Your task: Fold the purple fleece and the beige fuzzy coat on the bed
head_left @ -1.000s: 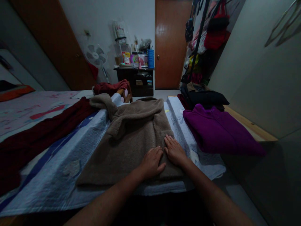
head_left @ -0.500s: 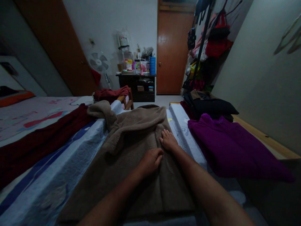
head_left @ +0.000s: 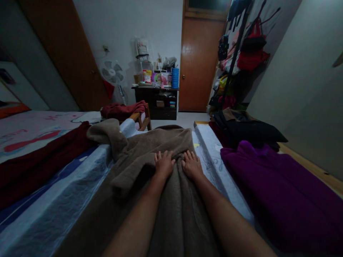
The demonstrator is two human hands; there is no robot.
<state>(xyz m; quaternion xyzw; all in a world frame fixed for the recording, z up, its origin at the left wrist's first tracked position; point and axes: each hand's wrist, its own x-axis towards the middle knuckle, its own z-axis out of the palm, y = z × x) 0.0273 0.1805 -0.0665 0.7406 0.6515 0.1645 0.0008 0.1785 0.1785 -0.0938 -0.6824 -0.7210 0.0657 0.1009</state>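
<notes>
A brown fleecy coat (head_left: 171, 214) is spread before me over a pale blue bed surface (head_left: 88, 182). My left hand (head_left: 164, 165) lies on its upper part with the fingers stretched out, beside a raised fold. Just to the right, my right hand (head_left: 192, 166) presses flat on the coat's right edge, fingers spread. One sleeve (head_left: 107, 130) of the coat sticks out to the left, over the raised blue edge. Neither hand grips anything that I can see.
A folded purple garment (head_left: 281, 189) lies on the right, with a dark folded pile (head_left: 249, 126) behind it. Dark red trousers (head_left: 50, 157) stretch across the left bed. Beyond stand a fan (head_left: 112, 73), a black cabinet (head_left: 157, 101) and a wooden door (head_left: 199, 64).
My left hand has moved forward and opened from a curled shape to flat on the coat. The right hand stays on the right edge. The coat's folds have shifted, and the view has tilted slightly.
</notes>
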